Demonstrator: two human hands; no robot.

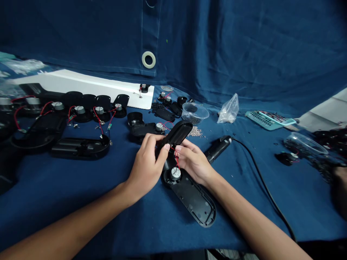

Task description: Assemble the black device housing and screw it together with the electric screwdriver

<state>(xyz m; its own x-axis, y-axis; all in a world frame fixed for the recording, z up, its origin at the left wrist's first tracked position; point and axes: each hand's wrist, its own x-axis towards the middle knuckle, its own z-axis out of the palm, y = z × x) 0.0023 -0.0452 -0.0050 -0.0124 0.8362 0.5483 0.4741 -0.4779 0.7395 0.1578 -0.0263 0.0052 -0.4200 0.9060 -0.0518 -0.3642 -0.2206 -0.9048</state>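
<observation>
Between my hands stands a black plastic housing half (pixel 177 133), tilted up from the table. My left hand (pixel 150 162) grips its left side, thumb near the lower inside edge. Fingers of my right hand (pixel 193 159) pinch close to thin red wires (pixel 176 157) at its lower end; what exactly they hold is too small to make out. The wires run down to a round white-topped motor (pixel 176 173) seated in a second long black housing half (pixel 196 200), which lies below my hands with its inner side up.
Several black housings with motors and red wires (pixel 81 146) line the left. A black corded electric screwdriver (pixel 219 148) lies right of my hand. Behind are loose screws (pixel 195 131), a clear tub (pixel 195 113), a plastic bag (pixel 228 110) and a turquoise basket (pixel 267 121).
</observation>
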